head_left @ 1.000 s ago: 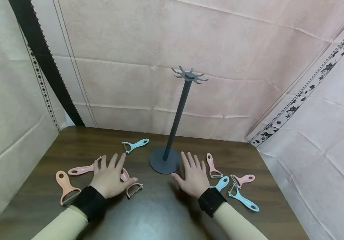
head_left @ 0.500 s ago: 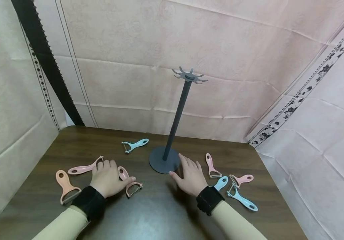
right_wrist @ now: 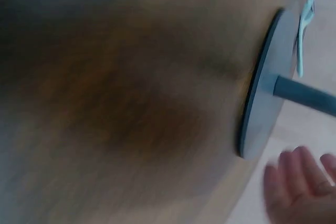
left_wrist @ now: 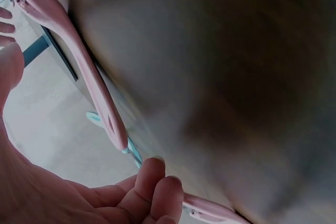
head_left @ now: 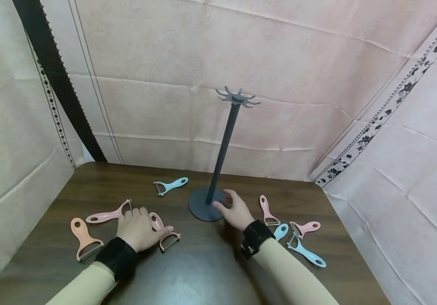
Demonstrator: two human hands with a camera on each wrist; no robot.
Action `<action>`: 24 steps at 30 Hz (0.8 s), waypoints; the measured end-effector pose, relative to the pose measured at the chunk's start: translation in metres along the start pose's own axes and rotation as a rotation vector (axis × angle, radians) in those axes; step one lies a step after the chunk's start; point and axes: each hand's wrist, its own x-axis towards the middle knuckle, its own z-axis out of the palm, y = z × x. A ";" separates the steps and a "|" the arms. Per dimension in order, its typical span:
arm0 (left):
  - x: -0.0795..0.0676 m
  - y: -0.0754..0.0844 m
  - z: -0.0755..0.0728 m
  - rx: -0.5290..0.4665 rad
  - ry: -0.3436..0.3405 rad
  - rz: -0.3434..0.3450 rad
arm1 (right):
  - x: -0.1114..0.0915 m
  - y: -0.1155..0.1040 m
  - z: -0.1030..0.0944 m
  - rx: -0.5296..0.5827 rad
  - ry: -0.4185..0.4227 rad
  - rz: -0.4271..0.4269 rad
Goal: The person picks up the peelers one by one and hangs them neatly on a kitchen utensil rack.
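Observation:
My left hand is low over the table between two pink peelers, its fingers loosely bent with nothing in them. One pink peeler lies by its fingertips; the other pink peeler lies beside the thumb, and cannot be told as touching or apart. In the left wrist view that peeler crosses between thumb and fingers. At the base of a dark grey hook stand, my right hand hovers with thumb and fingers apart. The right wrist view shows its relaxed fingers beside the round base, holding nothing.
An orange peeler lies far left, a blue peeler behind. Right of my right hand are a pink peeler, another pink peeler, a blue peeler and another blue peeler. Cloth walls surround the table.
My left fingers have gone from spread to bent, the hand staying in place. My right hand has moved left toward the stand's base, its fingers bending somewhat. The peelers and stand stay put.

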 end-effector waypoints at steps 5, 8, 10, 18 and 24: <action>0.002 -0.003 0.002 0.002 -0.042 -0.021 | 0.025 0.006 0.011 0.086 -0.014 0.029; 0.003 -0.004 0.003 -0.004 -0.062 -0.032 | 0.033 0.010 0.018 0.080 -0.020 0.036; 0.004 -0.002 0.003 -0.010 -0.074 -0.035 | 0.036 0.011 0.020 0.082 -0.025 0.048; 0.011 0.003 0.008 -0.019 -0.077 -0.024 | 0.032 -0.009 0.017 0.218 -0.085 0.046; 0.014 0.001 0.009 -0.016 -0.104 -0.021 | 0.027 -0.017 0.019 0.233 -0.087 0.068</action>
